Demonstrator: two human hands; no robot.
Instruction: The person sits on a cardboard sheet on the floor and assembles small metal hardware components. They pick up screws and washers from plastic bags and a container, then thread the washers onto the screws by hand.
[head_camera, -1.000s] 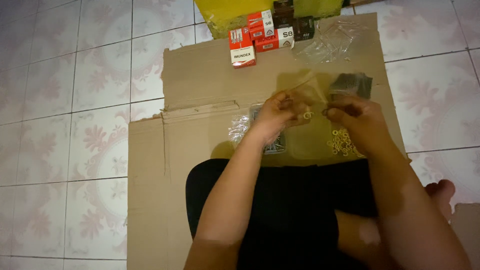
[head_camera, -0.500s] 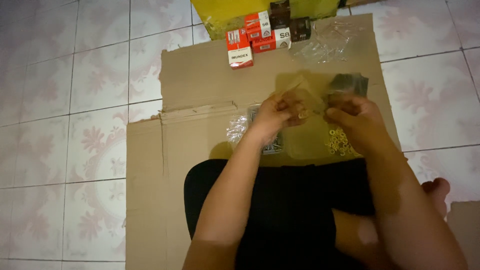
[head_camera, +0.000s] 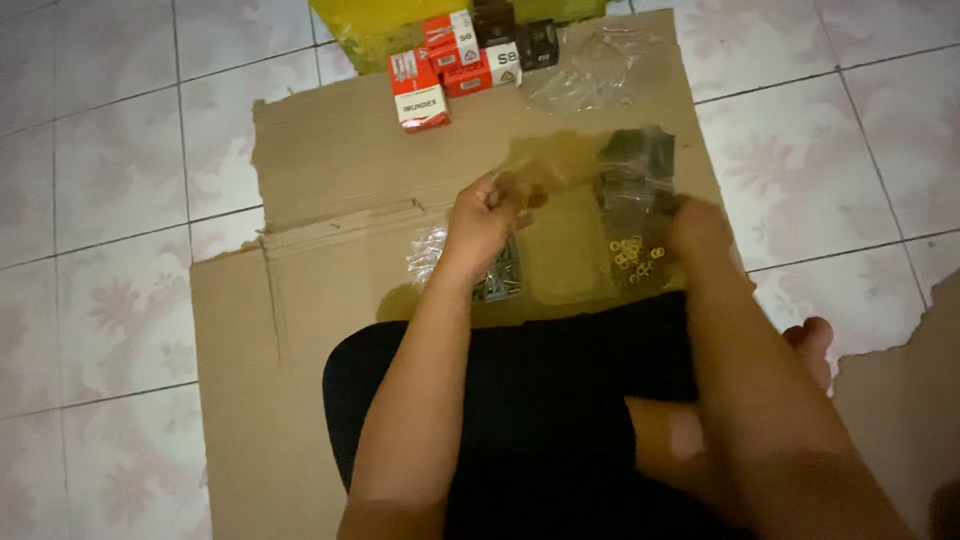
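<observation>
Two hands at work over one flattened cardboard sheet (head_camera: 330, 300) laid on tiled floor.

Left hand (head_camera: 485, 215): curled tight, fingers pinched together on the near edge of a clear plastic bag (head_camera: 570, 165). Right hand (head_camera: 700, 230): blurred, back toward the camera, fingers hidden; touching the bag's far end beside its dark contents, closure impossible to tell.

Bag stretched between both hands, raised just above the sheet.

Step in hand, by judgement: bag being held taut at its two ends. Any further handling calling for a firm left pinch and a level bag, dark contents otherwise liable to spill.

Red and white boxes (head_camera: 440, 65) well apart at the sheet's far edge. Packet of screws (head_camera: 500, 280) under the left wrist. Small brass rings (head_camera: 632, 255) loose just beside the right hand.
</observation>
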